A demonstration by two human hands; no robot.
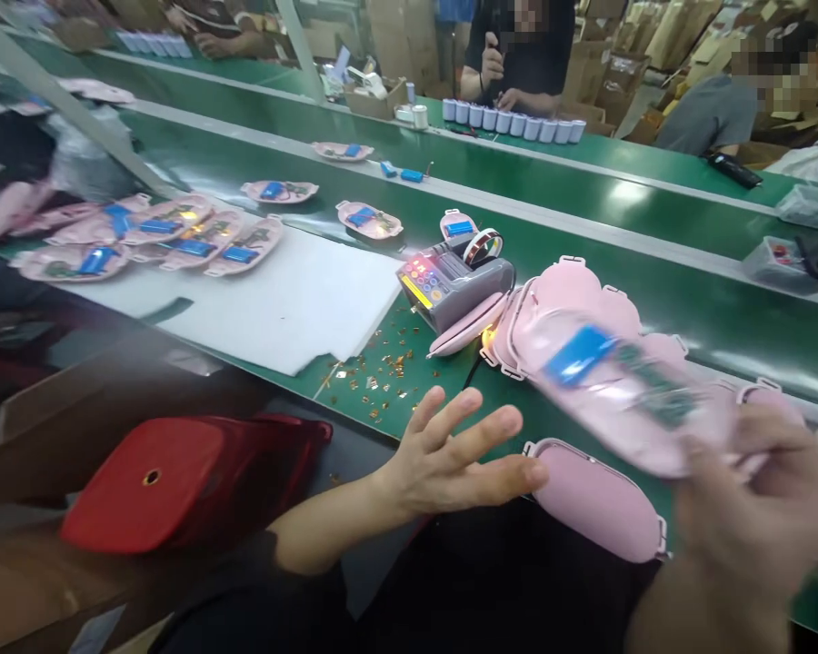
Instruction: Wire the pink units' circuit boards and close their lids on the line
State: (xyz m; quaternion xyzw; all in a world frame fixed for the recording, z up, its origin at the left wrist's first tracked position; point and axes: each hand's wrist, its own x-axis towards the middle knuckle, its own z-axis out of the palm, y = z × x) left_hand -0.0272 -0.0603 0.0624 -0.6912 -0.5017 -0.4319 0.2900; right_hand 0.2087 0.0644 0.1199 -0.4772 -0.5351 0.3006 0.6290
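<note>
My right hand (756, 490) grips the end of a pink oval plastic shell (627, 427), blurred by motion. Inside that shell sit a blue battery pack (579, 352) and a green circuit board (661, 386). My left hand (460, 454) is empty, its fingers spread above the bench edge. Just right of its fingertips, another pink shell (596, 500) lies with its smooth side up. Beyond the held shell, several pink shells (565, 282) are piled beside a grey tape dispenser (456, 277) with lit buttons.
Small amber tape scraps (388, 368) litter the green bench. On a white foam sheet (300, 300) rest several pink shells with batteries (197, 241). A red stool (150, 481) stands below the edge. Across the line, a person (518, 64) works behind a row of white cups (511, 121).
</note>
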